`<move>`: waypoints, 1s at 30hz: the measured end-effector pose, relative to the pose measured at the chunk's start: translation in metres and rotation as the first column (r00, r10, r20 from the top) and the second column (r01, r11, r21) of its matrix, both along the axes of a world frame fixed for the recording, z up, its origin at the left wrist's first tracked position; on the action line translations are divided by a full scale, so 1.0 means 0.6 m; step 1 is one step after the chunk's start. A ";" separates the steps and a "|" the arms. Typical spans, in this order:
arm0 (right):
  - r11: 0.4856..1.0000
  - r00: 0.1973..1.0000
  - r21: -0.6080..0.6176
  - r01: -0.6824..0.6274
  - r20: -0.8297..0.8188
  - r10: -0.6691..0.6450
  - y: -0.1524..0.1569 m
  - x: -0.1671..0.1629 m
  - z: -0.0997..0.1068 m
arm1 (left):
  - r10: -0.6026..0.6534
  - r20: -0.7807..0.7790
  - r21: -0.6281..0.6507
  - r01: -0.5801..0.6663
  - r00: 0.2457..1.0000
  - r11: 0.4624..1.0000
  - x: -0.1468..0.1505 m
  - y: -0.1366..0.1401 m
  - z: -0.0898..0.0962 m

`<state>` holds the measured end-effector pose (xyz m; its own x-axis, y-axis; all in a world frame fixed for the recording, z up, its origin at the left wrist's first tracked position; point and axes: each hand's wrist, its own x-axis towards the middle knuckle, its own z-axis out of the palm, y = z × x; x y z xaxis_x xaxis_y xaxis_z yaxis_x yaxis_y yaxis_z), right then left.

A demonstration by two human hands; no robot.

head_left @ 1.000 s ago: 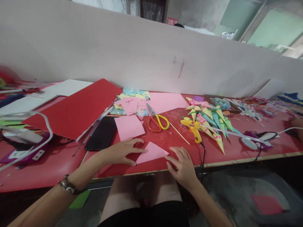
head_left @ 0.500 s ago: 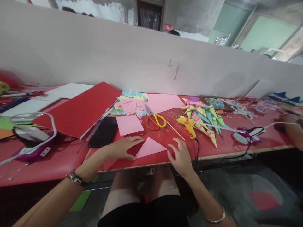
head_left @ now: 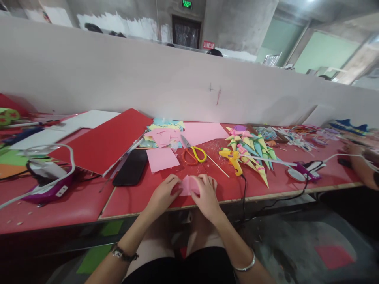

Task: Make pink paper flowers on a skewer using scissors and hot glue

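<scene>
We are apparently folding the small, pointed pink paper piece between our left hand and right hand, both half-curled and pinching it, likely needing aligned edges next.

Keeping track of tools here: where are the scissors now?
In the head view, the scissors lie on the red table near the centre, between the square pink sheet on the left and the thin stick on the right.
</scene>
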<state>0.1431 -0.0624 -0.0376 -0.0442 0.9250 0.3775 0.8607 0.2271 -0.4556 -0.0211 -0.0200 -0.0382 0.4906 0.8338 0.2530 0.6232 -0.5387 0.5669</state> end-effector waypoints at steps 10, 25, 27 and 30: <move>0.906 0.904 -0.007 -0.424 -0.064 0.423 -0.012 0.054 0.038 | -0.095 0.093 -0.038 0.099 0.991 0.994 -0.018 -0.012 0.019; 0.843 0.862 -0.182 -0.507 -0.101 0.496 0.004 0.056 0.040 | -0.341 0.010 -0.123 0.340 0.940 0.932 -0.026 -0.017 0.026; 0.823 0.836 -0.163 -0.544 -0.187 0.516 0.009 0.063 0.035 | -0.311 0.062 -0.100 0.316 0.948 0.943 -0.031 -0.013 0.014; 0.844 0.796 -0.089 -0.528 -0.398 0.456 0.014 0.067 0.024 | -0.150 0.218 -0.076 0.170 0.964 0.983 -0.034 -0.014 0.002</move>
